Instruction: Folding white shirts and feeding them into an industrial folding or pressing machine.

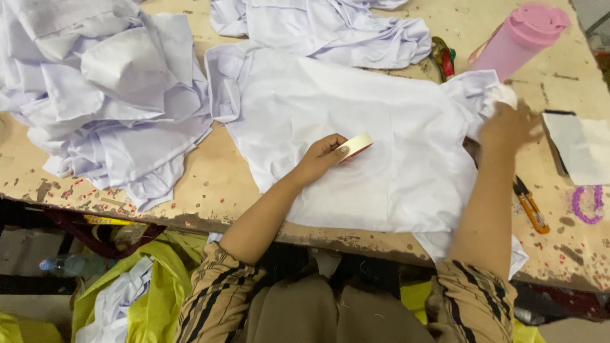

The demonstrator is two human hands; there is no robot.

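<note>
Both hands work over a white garment (375, 146) spread flat on the worn wooden table (210, 190). Left hand (321, 159) rests on the middle of the garment, fingers curled around a roll of tape (356, 147), cream-coloured with a red inner edge, pinched between thumb and fingers, roll tilted on edge. Right hand (508, 127) sits at the garment's right edge near the collar area, motion-blurred, fingers closed on a bunched bit of white fabric (502, 95); grip looks shut but detail is soft.

Big heap of crumpled white garments (101, 89) fills the table's left part, touching the flat garment's left sleeve. Second crumpled pile (330, 25) lies at top centre, just beyond the flat garment. Yellow-green cloth (152, 292) hangs below the table edge at bottom left. Pink tumbler (521, 35) stands tilted in view at top right, near the right hand. White paper sheet (581, 149) lies right of that hand. Orange-handled thread snips (530, 206) lie by the right forearm. Purple bead loop (588, 204) sits near the right edge. Plastic bottle (70, 263) lies under the table, left.
</note>
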